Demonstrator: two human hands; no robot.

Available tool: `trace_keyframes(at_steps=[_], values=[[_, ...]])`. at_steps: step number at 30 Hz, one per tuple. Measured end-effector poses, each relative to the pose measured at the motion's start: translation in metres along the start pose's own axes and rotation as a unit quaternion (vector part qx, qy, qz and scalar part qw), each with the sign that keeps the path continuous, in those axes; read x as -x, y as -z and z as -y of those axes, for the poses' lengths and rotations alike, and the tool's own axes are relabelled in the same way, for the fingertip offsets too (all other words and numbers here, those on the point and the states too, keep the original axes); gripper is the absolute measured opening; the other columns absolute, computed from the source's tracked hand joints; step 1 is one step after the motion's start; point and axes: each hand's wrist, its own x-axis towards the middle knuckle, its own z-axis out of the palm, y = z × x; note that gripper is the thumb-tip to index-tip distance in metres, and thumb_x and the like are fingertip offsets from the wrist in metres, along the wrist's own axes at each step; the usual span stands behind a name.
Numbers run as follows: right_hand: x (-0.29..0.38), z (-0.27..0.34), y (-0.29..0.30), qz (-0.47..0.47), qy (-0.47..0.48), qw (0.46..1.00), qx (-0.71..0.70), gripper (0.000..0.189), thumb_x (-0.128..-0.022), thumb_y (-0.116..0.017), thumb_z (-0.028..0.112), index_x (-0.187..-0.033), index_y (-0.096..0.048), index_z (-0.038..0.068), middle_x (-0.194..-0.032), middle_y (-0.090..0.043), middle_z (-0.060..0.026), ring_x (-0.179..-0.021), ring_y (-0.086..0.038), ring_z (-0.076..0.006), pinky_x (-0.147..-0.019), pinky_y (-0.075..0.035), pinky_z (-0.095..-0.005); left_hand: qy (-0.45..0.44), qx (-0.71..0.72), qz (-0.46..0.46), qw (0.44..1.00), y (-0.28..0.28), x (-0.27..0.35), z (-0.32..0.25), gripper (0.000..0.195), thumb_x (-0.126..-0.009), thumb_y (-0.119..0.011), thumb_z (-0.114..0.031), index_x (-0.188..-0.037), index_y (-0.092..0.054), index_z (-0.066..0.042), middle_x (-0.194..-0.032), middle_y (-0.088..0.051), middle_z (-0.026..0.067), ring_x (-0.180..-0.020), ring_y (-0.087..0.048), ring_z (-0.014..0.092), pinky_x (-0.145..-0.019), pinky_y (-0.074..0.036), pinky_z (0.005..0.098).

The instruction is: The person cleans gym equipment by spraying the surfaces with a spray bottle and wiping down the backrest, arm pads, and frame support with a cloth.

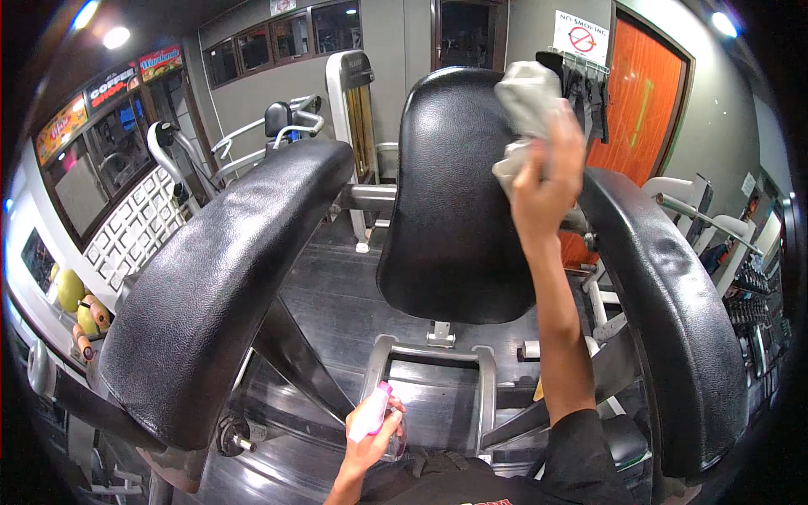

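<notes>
My right hand [550, 167] is raised at the upper right edge of a black padded backrest [457, 189], gripping a crumpled grey cloth [529, 95]. Motion blurs the fingers and cloth, and whether the cloth touches the pad I cannot tell. Low in front of my body, my left hand [369, 435] holds a spray bottle [379, 413] with a white and pink head. Most of its bottle body is hidden by the fingers. Long black arm pads flank the backrest, the left pad [227, 284] and the right pad [669, 303], both with a leathery, shiny surface.
A grey metal frame [489, 391] stands below the backrest on the dark floor [328, 284]. Other gym machines, including a weight-stack tower [349, 76], stand behind. An orange door [644, 95] is at the back right, and dumbbell racks [751, 309] line the right side.
</notes>
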Motion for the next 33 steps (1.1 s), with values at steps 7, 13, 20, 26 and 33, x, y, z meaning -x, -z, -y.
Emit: trace_keyframes(at_steps=[7, 13, 20, 26, 33], values=[[0.1, 0.043, -0.006, 0.224, 0.038, 0.973, 0.031, 0.022, -0.076, -0.06, 0.009, -0.095, -0.068, 0.018, -0.108, -0.063, -0.0024, -0.11, -0.053, -0.0197, -0.105, -0.03, -0.0428, 0.002, 0.001, -0.007, 1.0, 0.003, -0.003, 0.008, 0.016, -0.084, -0.055, 0.008, -0.1, -0.056, 0.005, -0.085, -0.063, 0.0101, -0.059, -0.058, 0.011, -0.054, -0.048, 0.0249], [0.233, 0.082, 0.063, 0.413, -0.006, 0.905, -0.1, 0.033, -0.077, -0.063, 0.011, -0.108, -0.068, 0.021, -0.114, -0.064, -0.0006, -0.109, -0.057, -0.0198, -0.098, -0.04, -0.0395, -0.011, -0.027, 0.001, 1.0, 0.002, -0.006, 0.008, 0.018, -0.084, -0.055, 0.008, -0.101, -0.055, 0.006, -0.085, -0.063, 0.0101, -0.059, -0.058, 0.011, -0.054, -0.048, 0.0243], [0.246, 0.074, 0.073, 0.492, -0.335, 0.766, -0.243, 0.027, -0.088, -0.053, 0.008, -0.114, -0.06, 0.011, -0.095, -0.066, -0.0155, -0.088, -0.065, -0.0342, -0.076, -0.052, -0.0372, -0.002, -0.001, -0.009, 1.0, 0.002, -0.005, 0.01, 0.016, -0.084, -0.056, 0.008, -0.1, -0.056, 0.006, -0.084, -0.063, 0.0093, -0.059, -0.058, 0.011, -0.054, -0.048, 0.0241], [0.057, 0.047, 0.023, 0.162, -0.009, 0.97, -0.181, 0.032, -0.076, -0.058, -0.004, -0.106, -0.064, 0.006, -0.119, -0.058, -0.019, -0.105, -0.058, -0.0336, -0.087, -0.047, -0.0401, 0.004, 0.005, -0.004, 1.0, -0.003, -0.008, 0.007, 0.015, -0.084, -0.056, 0.007, -0.099, -0.056, 0.005, -0.084, -0.063, 0.0091, -0.059, -0.058, 0.01, -0.054, -0.048, 0.0238], [0.093, 0.046, -0.003, 0.233, 0.052, 0.97, 0.051, 0.032, -0.075, -0.06, 0.007, -0.104, -0.067, 0.02, -0.112, -0.061, -0.0026, -0.107, -0.054, -0.0206, -0.096, -0.038, -0.0396, 0.001, -0.01, 0.002, 1.0, -0.008, -0.014, 0.011, 0.016, -0.083, -0.056, 0.007, -0.099, -0.056, 0.005, -0.086, -0.063, 0.0107, -0.059, -0.059, 0.011, -0.054, -0.048, 0.0238]])
